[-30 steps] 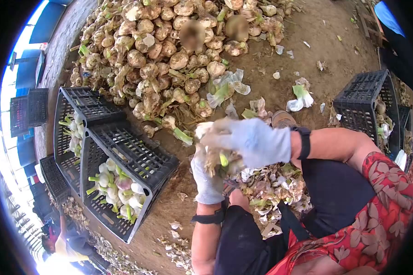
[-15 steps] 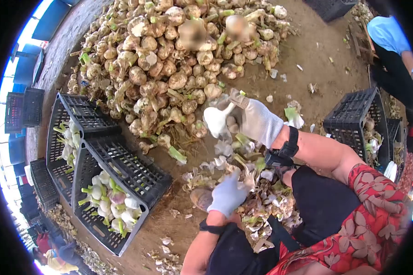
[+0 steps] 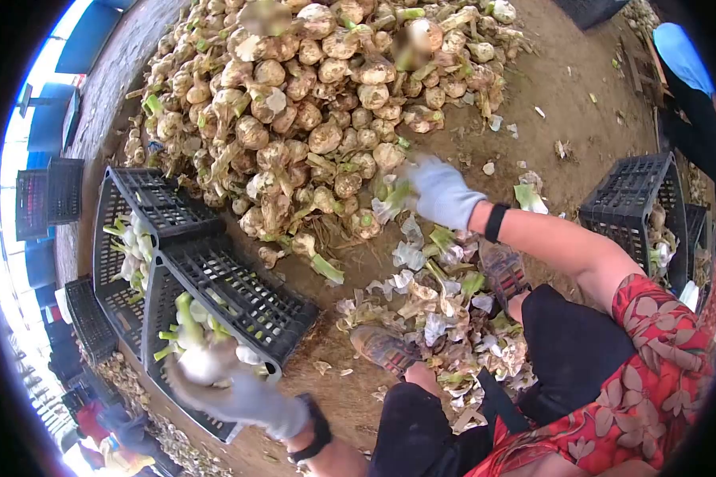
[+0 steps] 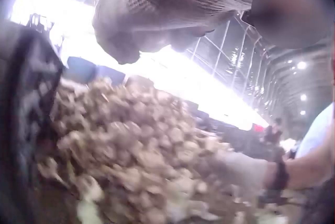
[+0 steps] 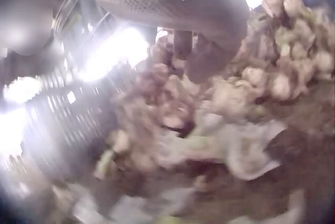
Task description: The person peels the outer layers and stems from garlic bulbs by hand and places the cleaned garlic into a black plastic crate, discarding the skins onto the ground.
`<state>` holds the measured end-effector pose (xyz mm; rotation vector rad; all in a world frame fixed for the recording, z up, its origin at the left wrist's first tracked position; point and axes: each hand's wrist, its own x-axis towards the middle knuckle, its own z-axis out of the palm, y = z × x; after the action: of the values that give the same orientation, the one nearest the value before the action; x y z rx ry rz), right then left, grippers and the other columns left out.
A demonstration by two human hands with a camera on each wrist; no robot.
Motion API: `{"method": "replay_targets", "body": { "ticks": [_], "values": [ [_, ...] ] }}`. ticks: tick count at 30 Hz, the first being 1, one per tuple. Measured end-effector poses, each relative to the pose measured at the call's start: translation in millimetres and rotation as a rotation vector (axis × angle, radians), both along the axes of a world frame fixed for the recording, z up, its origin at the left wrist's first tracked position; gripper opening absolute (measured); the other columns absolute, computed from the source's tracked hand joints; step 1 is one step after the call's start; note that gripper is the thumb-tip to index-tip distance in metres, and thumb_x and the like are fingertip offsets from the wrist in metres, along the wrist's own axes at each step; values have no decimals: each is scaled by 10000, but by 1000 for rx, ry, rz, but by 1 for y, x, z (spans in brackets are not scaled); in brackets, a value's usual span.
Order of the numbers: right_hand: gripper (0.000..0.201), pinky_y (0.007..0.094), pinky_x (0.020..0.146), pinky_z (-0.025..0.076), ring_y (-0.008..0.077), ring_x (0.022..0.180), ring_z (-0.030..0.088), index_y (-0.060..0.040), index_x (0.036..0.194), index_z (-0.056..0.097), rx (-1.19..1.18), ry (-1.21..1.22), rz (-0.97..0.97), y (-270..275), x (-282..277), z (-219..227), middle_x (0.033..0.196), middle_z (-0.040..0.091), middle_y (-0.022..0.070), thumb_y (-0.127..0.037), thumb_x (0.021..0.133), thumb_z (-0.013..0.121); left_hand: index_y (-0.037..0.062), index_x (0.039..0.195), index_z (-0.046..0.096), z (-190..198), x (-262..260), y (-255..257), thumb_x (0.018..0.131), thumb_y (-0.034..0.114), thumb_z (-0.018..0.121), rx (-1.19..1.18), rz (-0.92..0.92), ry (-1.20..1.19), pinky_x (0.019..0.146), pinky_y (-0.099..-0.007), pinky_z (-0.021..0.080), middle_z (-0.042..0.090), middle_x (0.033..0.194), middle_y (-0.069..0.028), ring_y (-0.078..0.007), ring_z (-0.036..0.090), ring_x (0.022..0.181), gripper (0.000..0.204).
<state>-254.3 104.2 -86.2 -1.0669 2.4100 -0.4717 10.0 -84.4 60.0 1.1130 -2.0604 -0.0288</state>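
Note:
In the head view my left hand (image 3: 254, 401), in a pale glove, is at the mouth of the front black crate (image 3: 239, 274). Its blurred fingers curl under a large white garlic bulb (image 3: 203, 362) with a thick green stem. Trimmed bulbs lie behind it in the crate. My gloved right hand (image 3: 445, 191) reaches to the near edge of the heap of unpeeled garlic (image 3: 326, 135), fingers loosely extended and blurred. Next to its fingertips is a piece of pale husk with green (image 3: 390, 199). The right wrist view shows the same hand (image 5: 172, 9) above husks, with nothing in its fingers.
Another crate (image 3: 159, 203) with white bulbs stands behind the front one. Peeled husks (image 3: 445, 318) lie between the person's shoes (image 3: 386, 350). At the right stands a black crate (image 3: 624, 195) holding garlic, with another person (image 3: 692, 103) beyond it.
A white bulb in the right hand half a second ago is gone from it. My left hand has swung left to the crate with a bulb; the right has moved up to the heap.

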Motion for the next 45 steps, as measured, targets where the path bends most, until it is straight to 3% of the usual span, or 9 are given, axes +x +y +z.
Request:
{"method": "replay_targets", "body": {
  "ticks": [2, 6, 8, 10, 18, 26, 31, 38, 45],
  "values": [
    [570, 439, 945, 447, 361, 1167, 515, -94, 1306, 518, -17, 113, 110, 2, 23, -33, 1283, 527, 171, -306, 800, 674, -27, 1286, 506, 25, 16, -30, 861, 43, 591, -275, 225, -169, 976, -389, 456, 566, 1235, -179, -279, 555, 1125, 439],
    [375, 507, 853, 472, 354, 1096, 542, -85, 1139, 631, 36, -137, 647, 22, 102, -23, 1152, 610, 163, -258, 807, 646, 8, 1244, 560, 2, -29, -2, 823, -82, 488, 509, -47, 507, 937, -374, 475, 589, 1222, -153, -239, 575, 1094, 436],
    [441, 482, 843, 481, 320, 1013, 620, -57, 1158, 629, 261, -460, 1178, 35, 142, -19, 1061, 658, 187, -326, 810, 647, 95, 1114, 657, -62, -42, 4, 889, -3, 530, 513, -389, -1, 837, -337, 512, 655, 1085, -107, -224, 621, 977, 277],
    [534, 507, 977, 397, 331, 1131, 565, -42, 1254, 576, 340, -1107, 1221, 65, 172, -20, 1190, 615, 185, -429, 886, 576, 60, 1122, 647, -121, -67, 26, 811, -21, 564, 658, -578, -229, 855, -357, 496, 626, 1086, -155, -260, 613, 967, 332],
    [324, 423, 786, 504, 338, 892, 645, -114, 979, 697, 73, -713, 492, 43, 73, 5, 921, 681, 148, -374, 811, 601, 167, 1249, 533, -180, -123, 71, 797, 53, 638, 767, -745, -696, 851, -467, 499, 449, 1339, -263, -460, 569, 1039, 477],
    [439, 331, 738, 508, 167, 788, 626, -28, 1042, 641, -265, -967, -543, 48, 26, 21, 892, 663, 82, -410, 834, 696, -35, 1282, 500, -152, -118, 84, 759, 98, 747, 1476, -596, 147, 943, -301, 449, 577, 1196, -100, -176, 547, 1068, 593],
    [362, 278, 732, 484, 86, 801, 575, -31, 997, 631, -441, -949, -345, 27, 30, 9, 887, 650, 28, -351, 849, 711, -15, 1212, 558, -105, -112, 106, 672, 102, 803, 909, -758, -97, 908, -332, 461, 571, 1135, -144, -239, 569, 1042, 605],
    [293, 233, 514, 495, 93, 632, 603, -20, 957, 652, -463, -1307, -350, 34, 29, 49, 761, 645, 19, -307, 897, 664, -33, 1205, 574, -89, -93, 112, 709, 55, 762, 1188, -644, 142, 856, -289, 481, 593, 1074, -85, -165, 580, 957, 538],
    [188, 260, 615, 509, 89, 709, 602, -4, 965, 658, -491, -1114, -233, 38, 41, 58, 816, 669, 40, -178, 900, 628, -61, 1273, 502, -65, -78, 124, 823, 263, 718, 1582, -631, 490, 709, -261, 515, 625, 1015, -95, -147, 616, 808, 595]
  ]
}}
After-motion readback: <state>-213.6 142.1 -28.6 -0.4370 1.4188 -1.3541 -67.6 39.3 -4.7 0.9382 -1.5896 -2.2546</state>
